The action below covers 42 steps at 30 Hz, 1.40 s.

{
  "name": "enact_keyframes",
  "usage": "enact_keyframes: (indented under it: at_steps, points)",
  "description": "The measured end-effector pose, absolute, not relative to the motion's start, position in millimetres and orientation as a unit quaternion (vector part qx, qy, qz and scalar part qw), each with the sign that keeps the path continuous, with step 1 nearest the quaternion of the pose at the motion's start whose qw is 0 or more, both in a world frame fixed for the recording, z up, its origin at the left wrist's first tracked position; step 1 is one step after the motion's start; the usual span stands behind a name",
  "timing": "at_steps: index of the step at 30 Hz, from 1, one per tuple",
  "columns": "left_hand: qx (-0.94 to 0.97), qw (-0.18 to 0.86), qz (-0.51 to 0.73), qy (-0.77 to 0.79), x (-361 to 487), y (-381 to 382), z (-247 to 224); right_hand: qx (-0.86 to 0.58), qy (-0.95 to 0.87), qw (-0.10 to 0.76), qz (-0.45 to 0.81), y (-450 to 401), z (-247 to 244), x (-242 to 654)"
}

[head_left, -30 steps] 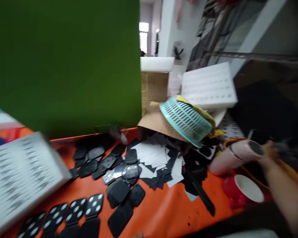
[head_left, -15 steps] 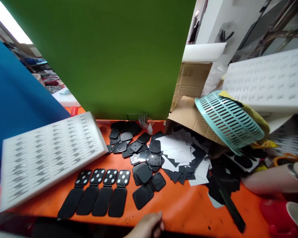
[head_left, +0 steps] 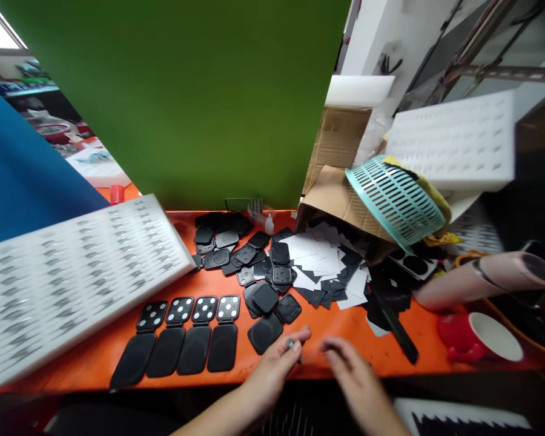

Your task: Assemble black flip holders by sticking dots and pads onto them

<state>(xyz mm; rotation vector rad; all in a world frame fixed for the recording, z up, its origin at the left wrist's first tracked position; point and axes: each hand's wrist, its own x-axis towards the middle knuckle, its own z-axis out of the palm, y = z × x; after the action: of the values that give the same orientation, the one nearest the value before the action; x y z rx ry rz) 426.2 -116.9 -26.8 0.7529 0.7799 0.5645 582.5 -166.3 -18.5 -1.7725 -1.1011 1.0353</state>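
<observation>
My left hand (head_left: 279, 360) is over the front edge of the orange table, its fingers closed around a small metallic object (head_left: 290, 343) too small to name. To its right, my right hand (head_left: 349, 369) is held with its fingers apart and nothing between them. Four opened black cases (head_left: 204, 309) with white dots stand in a row at the left. A loose pile of black cases (head_left: 265, 298) lies just beyond my left hand. White and black sheets (head_left: 318, 257) are heaped right of the pile.
A white foam block (head_left: 86, 272) with slots leans at the left. Toward the right are a cardboard box (head_left: 329, 194), a turquoise basket (head_left: 395, 197), a black-handled tool (head_left: 399, 333), a pink bottle (head_left: 472, 281) and a red mug (head_left: 463, 336). A green panel (head_left: 186, 109) stands behind.
My left hand has moved forward, further over the table. My right hand has come into view. The camera view has shifted, showing more of the right side.
</observation>
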Motion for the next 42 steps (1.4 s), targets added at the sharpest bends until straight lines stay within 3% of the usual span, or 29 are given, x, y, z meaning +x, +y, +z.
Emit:
enact_keyframes:
  at_steps: [3, 7, 13, 17, 23, 29, 32, 36, 42]
  points:
    - [0.489, 0.747, 0.265, 0.364, 412.1, -122.7, -24.9, -0.597, -0.406, 0.411, 0.556, -174.1, -20.7, 539.3]
    - [0.663, 0.607, 0.238, 0.368, 378.3, -116.8, -25.6, -0.528, -0.378, 0.409, 0.641, -169.5, -22.1, 516.1]
    - [0.823, 0.303, 0.151, 0.457, 374.7, -87.3, -41.1, -0.536, -0.207, 0.517, 0.635, -165.8, -28.4, 532.6]
    - [0.859, 0.216, 0.106, 0.452, 394.0, -83.3, -48.2, -0.505, -0.17, 0.536, 0.655, -169.5, -26.3, 534.8]
    - [0.823, 0.269, 0.12, 0.487, 400.1, -92.2, -48.2, -0.512, -0.183, 0.53, 0.651, -167.6, -29.0, 536.4]
    - [0.623, 0.597, 0.199, 0.465, 380.2, -99.5, -44.6, -0.63, -0.377, 0.435, 0.522, -157.6, -25.5, 534.9]
    - [0.53, 0.686, 0.244, 0.435, 365.5, -104.3, -38.9, -0.645, -0.513, 0.367, 0.432, -153.0, -9.0, 523.4]
    - [0.551, 0.658, 0.287, 0.426, 352.2, -115.6, -27.6, -0.642, -0.633, 0.279, 0.33, -145.1, 7.7, 503.7]
    - [0.679, 0.492, 0.272, 0.472, 343.6, -131.2, -15.6, -0.662, -0.708, 0.175, 0.17, -137.6, 12.4, 484.0]
